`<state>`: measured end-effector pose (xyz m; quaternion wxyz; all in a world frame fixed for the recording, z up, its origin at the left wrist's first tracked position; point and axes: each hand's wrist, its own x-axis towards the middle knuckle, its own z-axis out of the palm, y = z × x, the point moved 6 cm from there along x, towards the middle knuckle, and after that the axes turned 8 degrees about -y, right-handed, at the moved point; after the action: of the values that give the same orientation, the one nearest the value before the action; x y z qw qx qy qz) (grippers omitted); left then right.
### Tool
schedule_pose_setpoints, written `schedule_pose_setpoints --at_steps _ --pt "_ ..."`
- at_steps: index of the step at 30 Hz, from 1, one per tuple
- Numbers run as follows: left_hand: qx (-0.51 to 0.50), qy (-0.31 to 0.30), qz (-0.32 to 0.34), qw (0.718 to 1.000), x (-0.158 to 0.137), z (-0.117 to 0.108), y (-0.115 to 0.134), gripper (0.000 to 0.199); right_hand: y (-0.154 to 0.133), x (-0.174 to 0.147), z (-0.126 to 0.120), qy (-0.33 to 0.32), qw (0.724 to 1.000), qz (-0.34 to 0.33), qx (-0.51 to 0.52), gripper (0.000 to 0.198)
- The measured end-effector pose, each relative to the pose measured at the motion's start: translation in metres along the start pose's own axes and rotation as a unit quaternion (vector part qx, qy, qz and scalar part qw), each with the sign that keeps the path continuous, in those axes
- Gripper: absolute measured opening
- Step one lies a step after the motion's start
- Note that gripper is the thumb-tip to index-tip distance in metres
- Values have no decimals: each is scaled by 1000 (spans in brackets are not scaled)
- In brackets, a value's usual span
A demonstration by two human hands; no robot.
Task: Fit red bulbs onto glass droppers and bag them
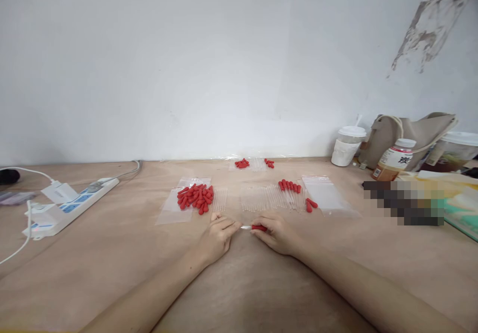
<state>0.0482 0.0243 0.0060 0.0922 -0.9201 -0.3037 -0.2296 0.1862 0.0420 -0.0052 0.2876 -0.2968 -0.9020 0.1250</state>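
Observation:
Between my hands lies a glass dropper tube (246, 227) with a red rubber bulb (259, 228) at its right end. My left hand (219, 234) pinches the tube's left part, which its fingers hide. The fingers of my right hand (276, 232) are closed around the bulb. Just beyond, a heap of red bulbs (195, 196) rests on a clear plastic bag (172, 212). Bare glass tubes (257, 198) lie side by side in the middle, with more tubes (220, 199) beside the heap. Several droppers with red bulbs (289, 187) are lined up at right, near two separate red bulbs (310, 204).
A clear zip bag (323, 193) lies flat at right. Small red bulbs (242, 163) sit near the wall. A white power strip (74, 208) with cables is at left. A lidded cup (348, 146), a bottle (394, 160) and a grey bag (421, 129) stand at back right.

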Motion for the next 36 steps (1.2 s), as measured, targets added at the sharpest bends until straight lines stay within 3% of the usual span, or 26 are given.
schedule_pose_setpoints --at_steps 15,18,21,23,26,28,31,36 --pt "-45 -14 -23 999 -1 6 5 26 -11 5 -1 -17 998 -35 -45 17" --pt "-55 -20 -30 998 0 6 4 26 -6 5 -3 -15 999 -28 -17 17" --pt "-71 -19 -48 996 2 6 2 25 1 6 -8 10 997 4 74 18" --pt "-82 -13 -58 995 4 4 2 24 10 5 -10 53 980 61 182 24" --pt "-79 -12 -75 994 5 -1 3 25 23 5 -6 110 922 147 341 28" --pt "-70 -9 -100 992 5 -5 1 29 33 5 -10 145 890 181 392 29" --pt "-69 11 -145 987 5 -11 -5 32 58 6 -38 209 870 219 389 39" --pt "-66 10 -164 984 5 -9 -8 22 118 1 -118 278 892 277 226 47"
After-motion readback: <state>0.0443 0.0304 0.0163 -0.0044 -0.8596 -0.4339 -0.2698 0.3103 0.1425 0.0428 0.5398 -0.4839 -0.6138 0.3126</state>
